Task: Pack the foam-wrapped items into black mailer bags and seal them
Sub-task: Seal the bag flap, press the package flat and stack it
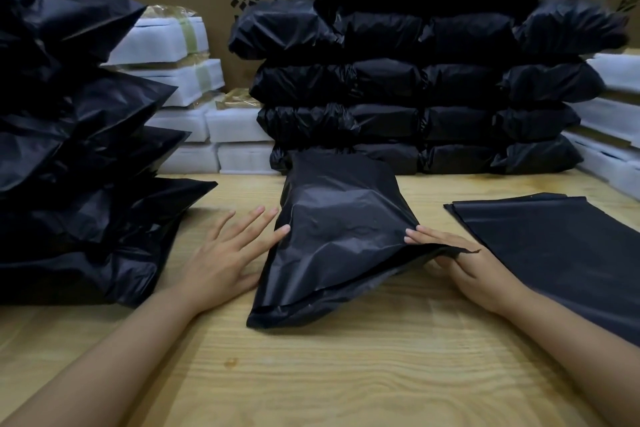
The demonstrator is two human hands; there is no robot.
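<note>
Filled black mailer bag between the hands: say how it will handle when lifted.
The filled black mailer bag creases and sags by the right hand, so that end will probably flop. Its bulged far part suggests a firm item that may slide inside. Its glossy film likely slips on the wooden table.

There are two hands, one left hand (225,253) and one right hand (460,263), and one filled bag (339,236). One flat stack of empty bags (554,253) shows. The back pile (415,87) has five layers of packed bags, and the left heap (69,149) at least five bags. White foam parcels (180,78) number about seven at back left and four at right.
</note>
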